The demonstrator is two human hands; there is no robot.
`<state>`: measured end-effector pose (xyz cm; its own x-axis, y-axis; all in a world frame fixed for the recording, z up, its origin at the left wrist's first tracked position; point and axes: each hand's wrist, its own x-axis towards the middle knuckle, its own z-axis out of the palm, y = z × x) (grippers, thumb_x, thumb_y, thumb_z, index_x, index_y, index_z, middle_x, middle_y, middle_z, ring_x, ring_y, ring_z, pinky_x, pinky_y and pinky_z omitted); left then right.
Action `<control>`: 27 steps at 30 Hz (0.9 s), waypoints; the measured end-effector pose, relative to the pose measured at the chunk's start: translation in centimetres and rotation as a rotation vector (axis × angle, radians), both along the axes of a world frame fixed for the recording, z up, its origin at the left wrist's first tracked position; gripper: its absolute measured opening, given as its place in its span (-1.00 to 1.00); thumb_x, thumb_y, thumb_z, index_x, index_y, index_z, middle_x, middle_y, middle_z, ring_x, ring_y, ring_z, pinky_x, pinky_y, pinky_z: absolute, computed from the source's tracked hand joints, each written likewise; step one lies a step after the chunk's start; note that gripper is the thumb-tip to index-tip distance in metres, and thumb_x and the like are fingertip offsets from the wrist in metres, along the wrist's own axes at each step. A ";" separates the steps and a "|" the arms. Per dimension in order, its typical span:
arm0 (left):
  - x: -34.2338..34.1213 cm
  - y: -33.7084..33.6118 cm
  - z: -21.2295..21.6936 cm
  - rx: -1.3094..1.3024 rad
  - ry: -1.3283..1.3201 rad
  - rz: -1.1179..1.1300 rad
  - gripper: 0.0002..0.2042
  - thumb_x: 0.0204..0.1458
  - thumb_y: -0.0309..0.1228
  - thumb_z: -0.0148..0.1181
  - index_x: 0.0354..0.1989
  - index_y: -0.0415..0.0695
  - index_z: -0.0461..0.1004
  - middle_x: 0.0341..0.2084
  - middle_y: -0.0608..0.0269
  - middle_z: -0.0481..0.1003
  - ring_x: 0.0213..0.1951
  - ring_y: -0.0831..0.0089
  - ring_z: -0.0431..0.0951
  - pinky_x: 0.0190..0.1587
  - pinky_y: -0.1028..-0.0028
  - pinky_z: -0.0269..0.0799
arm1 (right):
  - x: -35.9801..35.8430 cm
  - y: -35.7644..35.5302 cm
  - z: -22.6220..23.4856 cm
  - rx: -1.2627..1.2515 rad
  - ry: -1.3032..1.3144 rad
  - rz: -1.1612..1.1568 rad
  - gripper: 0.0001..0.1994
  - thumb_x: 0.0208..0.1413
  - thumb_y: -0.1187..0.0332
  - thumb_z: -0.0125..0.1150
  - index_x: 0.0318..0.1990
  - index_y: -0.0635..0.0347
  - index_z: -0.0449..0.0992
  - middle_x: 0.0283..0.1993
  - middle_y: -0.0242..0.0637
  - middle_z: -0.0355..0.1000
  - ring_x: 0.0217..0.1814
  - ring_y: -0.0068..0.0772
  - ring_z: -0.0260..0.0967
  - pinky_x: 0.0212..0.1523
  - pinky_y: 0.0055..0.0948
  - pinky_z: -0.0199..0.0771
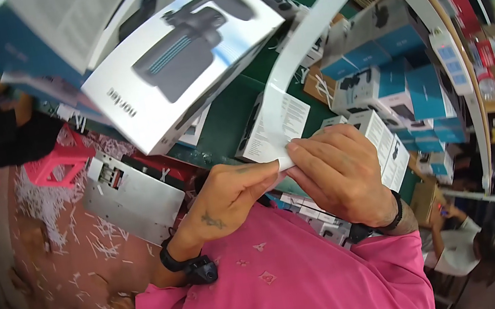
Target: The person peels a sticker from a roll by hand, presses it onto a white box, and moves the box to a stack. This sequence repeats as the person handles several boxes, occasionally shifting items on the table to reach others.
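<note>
Beyond the hands ran the green worktop (225,119). To their right stood a stack (368,55) of more than five blue-and-white boxes, overlapping too much for an exact count. Beyond the hands and to their left were two large boxes: one white (197,51), printed with a dark device, and one blue (40,48); the contents of both were hidden. Farther left sat one metal machine (138,205), parts showing in its opening. Just beyond the hands lay one smaller box (298,116), its contents out of sight too. The left hand (228,194) and right hand (338,169) met, both pinching one white strip (310,19) between thumb and fingers; it passed in front of the smaller box and curved away to the upper right. Two black wristbands, one per wrist, were the smallest things.
</note>
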<state>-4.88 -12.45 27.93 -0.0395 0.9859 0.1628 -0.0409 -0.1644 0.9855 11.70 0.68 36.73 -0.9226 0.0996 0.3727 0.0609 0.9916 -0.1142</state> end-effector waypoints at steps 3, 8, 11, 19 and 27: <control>0.3 0.9 0.1 0.118 0.169 0.006 -0.67 0.11 -0.69 0.12 0.08 -0.40 0.45 -0.20 -0.10 0.60 -0.15 0.10 0.65 -0.12 0.43 0.56 | 1.0 -0.2 -1.1 0.030 0.007 -0.078 -0.62 -0.21 0.49 0.43 -0.14 0.37 0.56 -0.18 -0.19 0.58 -0.23 -0.25 0.53 -0.18 -0.28 0.49; 0.1 2.0 -0.3 0.184 0.331 -0.093 -0.64 0.06 -0.71 0.10 0.08 -0.40 0.42 -0.13 -0.22 0.56 -0.03 -0.18 0.57 -0.07 0.31 0.56 | 2.5 -0.6 -3.1 0.051 0.032 -0.187 -0.64 -0.19 0.56 0.33 -0.12 0.38 0.57 -0.17 -0.19 0.58 -0.20 -0.28 0.53 -0.14 -0.27 0.51; 0.3 2.6 -0.1 0.121 0.195 -0.154 -0.63 0.01 -0.75 0.10 0.05 -0.39 0.44 -0.12 -0.22 0.56 -0.04 -0.16 0.58 0.04 0.33 0.52 | 2.8 -0.4 -3.7 0.041 0.057 -0.231 -0.65 -0.18 0.59 0.28 -0.12 0.38 0.57 -0.16 -0.19 0.58 -0.20 -0.28 0.53 -0.12 -0.26 0.52; -0.3 4.5 -0.4 0.065 0.340 -0.294 -0.56 -0.09 -0.77 0.08 0.06 -0.37 0.46 -0.13 -0.20 0.56 -0.07 -0.14 0.58 0.26 0.16 0.36 | 4.1 1.6 -4.8 -0.187 0.027 -0.154 -0.65 -0.16 0.43 0.46 -0.16 0.36 0.59 -0.19 -0.20 0.58 -0.21 -0.28 0.53 -0.09 -0.28 0.51; -0.3 6.9 -0.9 0.055 0.418 -0.356 -0.52 -0.05 -0.74 0.09 0.13 -0.31 0.43 -0.11 -0.15 0.57 -0.08 -0.11 0.59 0.19 0.20 0.43 | 5.5 6.3 -6.4 -0.458 -0.003 0.001 -0.69 -0.09 0.49 0.42 -0.12 0.30 0.61 -0.20 -0.25 0.60 -0.21 -0.21 0.53 -0.09 -0.30 0.49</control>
